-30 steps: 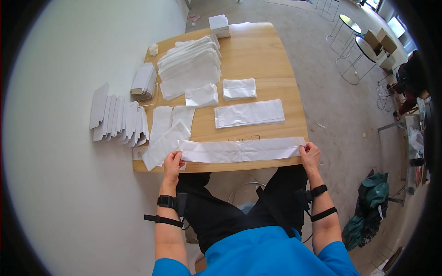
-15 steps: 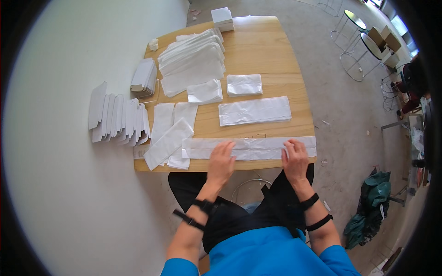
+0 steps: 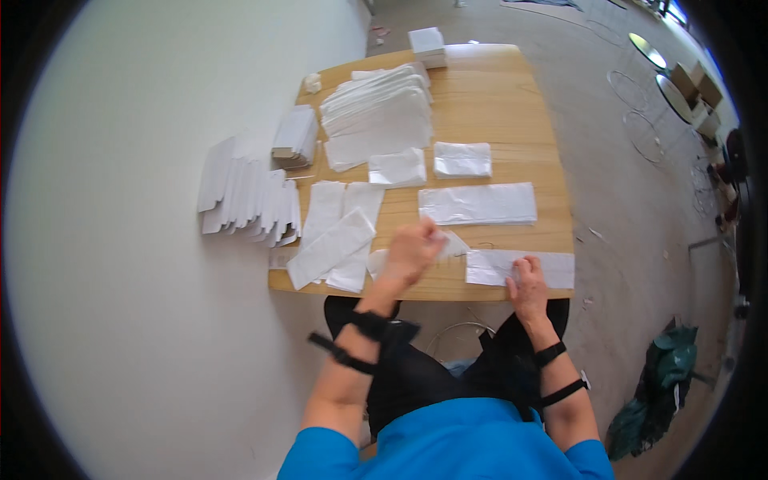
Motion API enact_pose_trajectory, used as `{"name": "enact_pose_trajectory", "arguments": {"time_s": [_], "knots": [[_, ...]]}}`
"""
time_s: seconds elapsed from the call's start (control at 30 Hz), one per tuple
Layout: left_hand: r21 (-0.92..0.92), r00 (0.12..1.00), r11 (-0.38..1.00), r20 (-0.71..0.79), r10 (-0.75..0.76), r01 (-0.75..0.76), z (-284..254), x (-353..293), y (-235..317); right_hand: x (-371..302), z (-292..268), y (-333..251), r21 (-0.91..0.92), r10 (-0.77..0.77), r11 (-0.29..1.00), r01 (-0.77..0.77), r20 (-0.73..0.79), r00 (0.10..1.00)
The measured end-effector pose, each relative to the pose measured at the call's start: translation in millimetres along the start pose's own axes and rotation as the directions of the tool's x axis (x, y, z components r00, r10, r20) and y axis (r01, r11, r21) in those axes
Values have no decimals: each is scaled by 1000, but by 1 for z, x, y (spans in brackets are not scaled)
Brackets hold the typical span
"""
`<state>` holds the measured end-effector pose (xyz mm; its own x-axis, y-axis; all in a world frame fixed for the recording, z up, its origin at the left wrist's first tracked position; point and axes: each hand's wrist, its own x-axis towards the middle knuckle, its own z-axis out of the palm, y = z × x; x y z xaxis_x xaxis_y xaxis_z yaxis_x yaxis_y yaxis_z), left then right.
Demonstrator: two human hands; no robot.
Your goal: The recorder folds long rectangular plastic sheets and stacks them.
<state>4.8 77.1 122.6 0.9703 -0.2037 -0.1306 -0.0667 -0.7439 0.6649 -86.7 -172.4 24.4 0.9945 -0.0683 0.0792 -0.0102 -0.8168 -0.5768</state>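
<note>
A long, thin white sheet point(image 3: 496, 268) lies along the near edge of the table. My left hand point(image 3: 412, 254) is closed on its left part, which is raised off the wood; a white corner shows beyond the fist, slightly blurred. On the right part of the sheet, my right hand point(image 3: 529, 290) rests with its fingers apart, holding nothing. Just beyond lies a folded white stack point(image 3: 478, 204) of similar sheets. Left of my left hand, several white strips point(image 3: 332, 250) overlap at an angle.
Farther back on the wooden table point(image 3: 500, 104) are a fanned pile of white sheets point(image 3: 380, 120), two small folded stacks, and white box stacks point(image 3: 294, 134). Flattened white cartons point(image 3: 248, 196) line the left edge by the wall. A dark green bag point(image 3: 664, 368) lies on the floor at right.
My left hand has closed and lifted the left part of the sheet, carrying it toward the right. My right hand stays on the sheet's right part. The view has shifted.
</note>
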Motion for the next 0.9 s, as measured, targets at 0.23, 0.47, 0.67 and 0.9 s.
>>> {"name": "enact_pose_trajectory", "arguments": {"time_s": [0.23,0.47,0.67,0.9], "knots": [[-960,824,184,-276,-494,-211,-57,-25,13,7,0,-84,501,-198,845,187,-32,980],[-996,516,82,-88,-852,-34,12,-30,-88,19,62,-35,735,241,545,-403,323,915],[-861,395,488,-402,-826,144,55,-56,-137,8,29,-34,318,244,911,-262,95,965],[414,961,884,-63,268,-219,75,-102,-57,4,13,-14,-24,-95,995,92,-196,976]]}}
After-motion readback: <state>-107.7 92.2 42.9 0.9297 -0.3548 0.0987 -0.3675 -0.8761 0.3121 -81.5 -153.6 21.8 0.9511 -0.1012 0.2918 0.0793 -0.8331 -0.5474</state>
